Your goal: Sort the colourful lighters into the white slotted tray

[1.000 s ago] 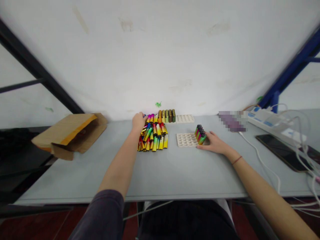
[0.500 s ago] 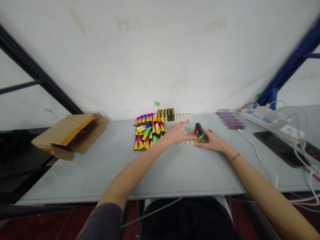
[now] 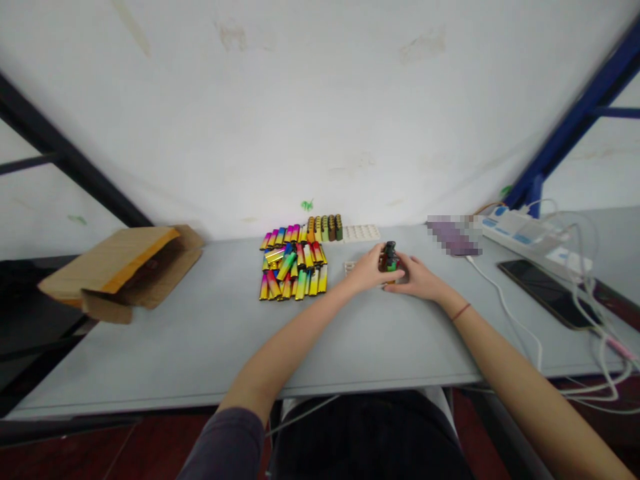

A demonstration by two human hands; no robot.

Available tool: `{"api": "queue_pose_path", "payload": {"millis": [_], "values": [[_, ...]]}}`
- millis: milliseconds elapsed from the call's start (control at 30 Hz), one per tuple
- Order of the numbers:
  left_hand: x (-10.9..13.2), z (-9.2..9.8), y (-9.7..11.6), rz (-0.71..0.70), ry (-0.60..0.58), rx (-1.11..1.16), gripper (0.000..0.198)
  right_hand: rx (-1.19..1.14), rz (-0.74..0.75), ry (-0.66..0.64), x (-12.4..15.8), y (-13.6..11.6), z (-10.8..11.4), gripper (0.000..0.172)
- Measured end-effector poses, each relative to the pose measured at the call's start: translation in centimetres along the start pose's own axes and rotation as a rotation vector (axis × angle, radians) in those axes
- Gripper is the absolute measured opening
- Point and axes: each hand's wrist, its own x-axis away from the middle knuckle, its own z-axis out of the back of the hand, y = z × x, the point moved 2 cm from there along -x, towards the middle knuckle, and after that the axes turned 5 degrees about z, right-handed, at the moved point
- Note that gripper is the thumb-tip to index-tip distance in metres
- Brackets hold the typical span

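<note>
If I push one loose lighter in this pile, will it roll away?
Probably it slides more than it rolls: the lighters look rigid and glossy, and they lie flat. It would likely nudge its neighbours, because the pile is packed closely. Stood on end, one would probably tip easily, being tall and narrow.

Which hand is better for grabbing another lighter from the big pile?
Probably the left. The left hand is on the side nearer the big pile of lighters. The right hand is farther away, past the small bunch of lighters both hands hold.
</note>
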Motion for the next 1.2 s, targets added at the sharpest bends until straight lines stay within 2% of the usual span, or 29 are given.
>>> {"api": "queue_pose_path", "payload": {"millis": [133,300,433,600,733,867,1067,1200], "values": [[-0.3,0.2,-0.4,-0.002,-0.003,0.065,0.071,0.008,0.007,0.003,0.0,0.2,-0.1,0.087],[-0.5,0.8,-0.1,0.02,-0.021,0.017,0.078,0.035,-0.016,-0.024,-0.1,0.0,0.1,0.082],[-0.7,0.8,0.2,0.045,-0.089,-0.106,0.062,0.05,-0.031,-0.033,-0.1,-0.5,0.3,0.08],[-0.6,0.7,0.2,0.057,-0.036,-0.104,0.05,0.052,-0.035,-0.031,-0.1,-0.8,0.4,0.073],[-0.4,0.7,0.2,0.091,-0.043,-0.087,0.05,0.049,-0.032,-0.04,-0.1,-0.9,0.5,0.072],[-0.3,0.5,0.4,0.057,-0.077,-0.039,0.052,0.042,-0.034,-0.055,0.0,-0.8,0.4,0.072],[-0.3,0.2,0.2,0.089,0.056,0.067,0.051,0.065,-0.054,-0.038,0.1,-0.9,0.5,0.077],[-0.5,-0.1,-0.1,0.084,0.093,0.117,0.049,0.073,-0.049,-0.049,0.1,-0.9,0.4,0.077]]}}
